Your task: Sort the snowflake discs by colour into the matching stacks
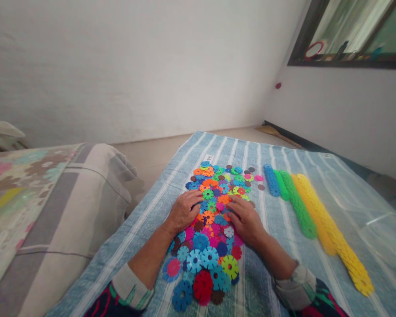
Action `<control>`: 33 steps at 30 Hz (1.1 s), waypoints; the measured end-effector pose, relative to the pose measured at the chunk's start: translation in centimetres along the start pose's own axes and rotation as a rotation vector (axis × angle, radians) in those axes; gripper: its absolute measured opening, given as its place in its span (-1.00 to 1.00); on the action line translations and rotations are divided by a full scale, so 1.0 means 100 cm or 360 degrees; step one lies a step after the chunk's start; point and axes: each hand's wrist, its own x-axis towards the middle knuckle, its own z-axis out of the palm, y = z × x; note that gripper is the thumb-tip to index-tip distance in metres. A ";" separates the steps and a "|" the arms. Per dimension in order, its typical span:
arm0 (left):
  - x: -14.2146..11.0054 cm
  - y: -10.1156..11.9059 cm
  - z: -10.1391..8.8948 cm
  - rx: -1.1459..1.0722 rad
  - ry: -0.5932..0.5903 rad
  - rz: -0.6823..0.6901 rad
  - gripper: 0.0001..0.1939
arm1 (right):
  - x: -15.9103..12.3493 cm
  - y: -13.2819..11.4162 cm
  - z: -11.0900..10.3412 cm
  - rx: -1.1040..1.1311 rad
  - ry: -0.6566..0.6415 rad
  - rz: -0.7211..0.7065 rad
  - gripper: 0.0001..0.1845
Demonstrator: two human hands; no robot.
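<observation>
A wide pile of colourful notched plastic discs (209,255) covers the middle of a blue striped cloth. My left hand (185,209) rests at the pile's left side, its bent fingers lying on the discs near a green one (207,194). Across from it, my right hand (246,219) touches the right side, fingers apart beside an orange disc (223,200). Neither hand visibly grips a disc. To the right lie long rows of overlapped discs: a blue row (271,181), green rows (298,204) and yellow rows (333,229).
A clear plastic container or bag (376,224) sits at the right on the striped cloth (145,237). Left of it all stands a surface with a grey-and-white cover (99,198) and a floral cloth (29,176). A white wall rises behind, with a window at upper right.
</observation>
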 end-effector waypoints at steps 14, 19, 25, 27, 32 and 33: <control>0.004 0.000 -0.004 0.0028 0.0022 0.0054 -0.71 | -0.012 -0.027 0.000 -0.0160 -0.0062 -0.0025 -0.84; 0.003 -0.004 -0.001 0.0007 0.0039 0.0066 -0.71 | -0.019 -0.039 -0.001 -0.0114 -0.0133 -0.0120 -0.85; 0.005 -0.002 -0.003 0.0046 0.0004 0.0051 -0.71 | -0.030 -0.055 0.002 -0.0010 -0.0024 -0.0322 -0.80; 0.005 -0.001 -0.004 0.0060 -0.0010 0.0047 -0.71 | -0.031 -0.060 0.003 0.0029 -0.0005 -0.0375 -0.80; 0.006 0.002 -0.006 0.0028 -0.0024 0.0027 -0.72 | -0.033 -0.066 0.003 0.0078 -0.0080 -0.0460 -0.80; 0.006 0.003 -0.006 0.0013 -0.0030 0.0016 -0.72 | -0.033 -0.066 0.003 0.0085 -0.0088 -0.0471 -0.79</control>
